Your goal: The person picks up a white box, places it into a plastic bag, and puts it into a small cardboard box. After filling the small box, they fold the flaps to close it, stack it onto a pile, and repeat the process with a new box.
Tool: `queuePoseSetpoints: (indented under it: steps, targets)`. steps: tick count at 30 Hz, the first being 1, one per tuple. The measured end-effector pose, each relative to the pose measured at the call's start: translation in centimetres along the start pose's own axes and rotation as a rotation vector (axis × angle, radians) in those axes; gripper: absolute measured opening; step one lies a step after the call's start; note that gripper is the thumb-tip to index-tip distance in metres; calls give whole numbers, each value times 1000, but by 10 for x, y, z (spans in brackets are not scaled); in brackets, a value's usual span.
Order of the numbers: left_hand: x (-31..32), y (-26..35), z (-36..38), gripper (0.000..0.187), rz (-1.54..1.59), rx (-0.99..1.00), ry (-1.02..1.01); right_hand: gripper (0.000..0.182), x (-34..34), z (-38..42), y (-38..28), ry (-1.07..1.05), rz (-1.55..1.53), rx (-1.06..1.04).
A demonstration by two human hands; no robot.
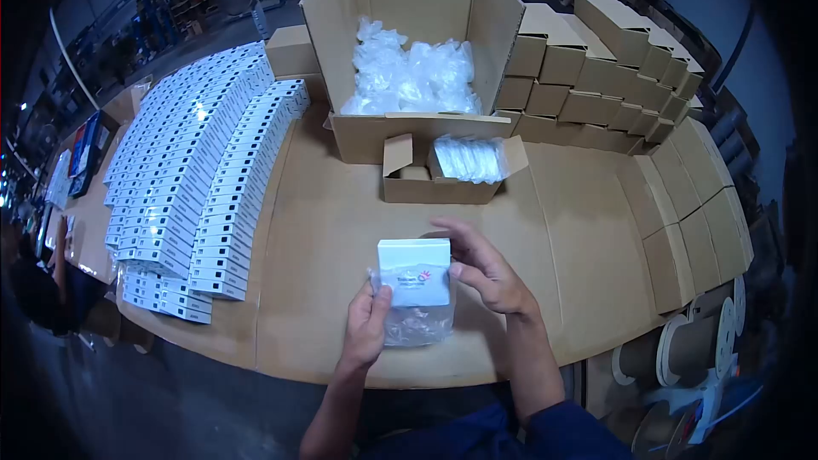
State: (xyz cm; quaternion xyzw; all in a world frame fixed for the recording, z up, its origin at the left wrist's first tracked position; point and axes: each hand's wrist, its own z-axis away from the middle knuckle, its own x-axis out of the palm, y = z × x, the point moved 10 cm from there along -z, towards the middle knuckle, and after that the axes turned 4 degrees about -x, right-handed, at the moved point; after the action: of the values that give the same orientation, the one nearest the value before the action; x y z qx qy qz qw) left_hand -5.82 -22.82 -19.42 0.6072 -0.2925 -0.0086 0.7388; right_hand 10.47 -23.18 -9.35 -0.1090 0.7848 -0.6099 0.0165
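Note:
A small white box (414, 254) with a printed logo sits partly inside a clear plastic bag (417, 328), whose lower part is unfilled. My left hand (368, 320) grips the bag and box from the left, its thumb on the front. On the other side, my right hand (487, 271) has its fingers spread; its thumb is at the box's right edge and its index finger reaches beyond the top corner. Just past my hands stands an open small carton (439, 192), with several bagged white items (469, 159) packed upright in its right part.
Behind the small carton, a large open carton (362, 140) holds a heap of clear plastic bags (409, 72). Stacked white boxes (175, 162) fill the left side. Brown cartons (588, 72) are stacked at back right, more cartons (690, 213) along the right edge. Another person (38, 285) is at far left.

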Motion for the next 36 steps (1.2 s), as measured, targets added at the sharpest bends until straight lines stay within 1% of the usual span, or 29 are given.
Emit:
queuePoseSetpoints:
  steps: [3, 4, 7, 8, 9, 12, 14, 16, 17, 19, 20, 23, 26, 29, 30, 32, 33, 35, 36]
  targets:
    - [-8, -5, -3, 34, 81, 46, 76, 48, -16, 19, 24, 149, -11, -24]
    - [-9, -3, -5, 34, 44, 63, 74, 38, -17, 27, 35, 224, -151, 10]
    - [-8, 3, -7, 37, -55, 105, 61, 23, -20, 46, 69, 410, -195, 160]
    - [-7, 5, -7, 39, -80, 120, 56, 13, -22, 48, 68, 475, -184, 120]
    - [-7, 7, -8, 42, -104, 135, 50, 13, -24, 50, 67, 483, -166, 103]
    - [-10, 10, -9, 48, -304, 151, 75, 13, -31, 50, 64, 492, -129, 59]
    - [-1, 20, -10, 50, -281, 197, 32, 12, -37, 53, 64, 495, -123, 46]
    - [15, 44, -7, 53, -304, 262, -3, 12, -32, 46, 50, 479, -158, -37]
    - [16, 44, -6, 53, -289, 280, -27, 12, -30, 44, 44, 471, -176, -79]
    - [18, 44, -5, 55, -260, 318, -77, 12, -30, 44, 52, 440, -196, -75]
    - [12, 36, -6, 56, -175, 328, -63, 12, -30, 44, 55, 424, -206, -73]
    - [9, 36, -5, 57, -130, 342, -40, 22, -19, 39, 49, 405, -314, -78]
    - [3, 30, -9, 57, -131, 282, 27, 33, -2, 34, 39, 364, -264, -71]
    - [4, 29, -11, 54, 3, 272, -14, 41, -1, 40, 60, 328, -76, 76]
    - [7, 31, -9, 51, -58, 289, -3, 41, 0, 40, 63, 331, -119, 100]
    - [22, 48, -4, 47, -182, 325, 23, 39, -2, 41, 62, 344, -89, 45]
    - [19, 40, -5, 45, -170, 263, 27, 38, -3, 42, 62, 349, -75, 20]
    - [10, 20, -7, 40, -145, 136, 34, 31, 1, 38, 55, 286, -38, -66]
    - [6, 11, -7, 37, -66, 79, 47, 28, 2, 36, 52, 253, -20, -110]
